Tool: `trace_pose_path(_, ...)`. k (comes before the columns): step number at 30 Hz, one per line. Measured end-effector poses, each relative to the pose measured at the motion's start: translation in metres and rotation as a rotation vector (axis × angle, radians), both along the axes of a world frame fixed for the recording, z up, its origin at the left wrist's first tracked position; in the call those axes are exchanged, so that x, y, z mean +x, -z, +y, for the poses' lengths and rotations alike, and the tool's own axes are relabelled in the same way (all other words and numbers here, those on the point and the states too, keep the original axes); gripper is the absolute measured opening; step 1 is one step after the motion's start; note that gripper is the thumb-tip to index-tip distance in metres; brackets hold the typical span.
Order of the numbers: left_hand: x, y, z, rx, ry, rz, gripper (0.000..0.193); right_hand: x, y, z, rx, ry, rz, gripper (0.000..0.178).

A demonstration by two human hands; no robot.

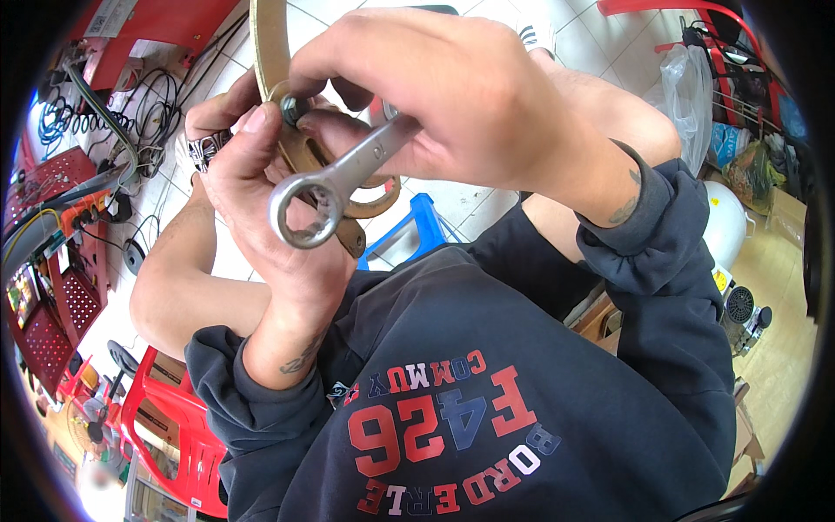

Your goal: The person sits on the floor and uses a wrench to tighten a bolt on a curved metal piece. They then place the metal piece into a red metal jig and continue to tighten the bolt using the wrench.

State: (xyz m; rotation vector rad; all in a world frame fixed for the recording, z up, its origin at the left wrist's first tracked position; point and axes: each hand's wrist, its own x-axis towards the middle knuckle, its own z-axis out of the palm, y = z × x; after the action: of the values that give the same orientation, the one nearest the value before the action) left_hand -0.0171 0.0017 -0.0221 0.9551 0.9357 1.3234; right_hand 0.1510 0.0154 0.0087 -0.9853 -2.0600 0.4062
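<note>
My left hand (274,230), with a ring on one finger, grips a brownish-gold curved metal piece (271,48) that has a slotted lower part. A bolt or nut (290,108) sits on it beside my left thumb. Around this fastener, the thumb and fingers of my right hand (461,96) close from the other side. Tucked in the same hand is a silver wrench (372,155), its ring end pointing toward me, apart from the fastener. My right palm hides the wrench's other end.
Between my legs, beyond my lap, stands a blue plastic stool (424,217) on the tiled floor. Black cables (161,104) and red perforated metal (48,335) lie to the left. A red plastic chair (200,452) is at lower left, a clear plastic bag (687,91) at upper right.
</note>
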Motion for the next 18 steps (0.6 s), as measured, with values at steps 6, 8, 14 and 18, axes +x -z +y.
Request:
trace_pose_path(6,0.000,-0.005,0.003,-0.016,0.098,-0.177,0.032,0.001,-0.003,0.002,0.017,-0.003,0.190,0.033)
trace_pose_path(8,-0.002,-0.011,0.006,-0.051,0.173,-0.310,0.032,0.006,-0.018,0.003,-0.085,-0.009,0.192,0.029)
trace_pose_path(14,-0.004,-0.026,0.017,-0.445,0.251,-0.506,0.031,0.021,-0.048,0.010,-0.347,-0.039,0.023,0.014)
trace_pose_path(18,-0.006,-0.024,0.020,-0.558,0.404,-0.656,0.028,0.034,-0.036,0.024,-0.370,-0.263,0.124,0.011)
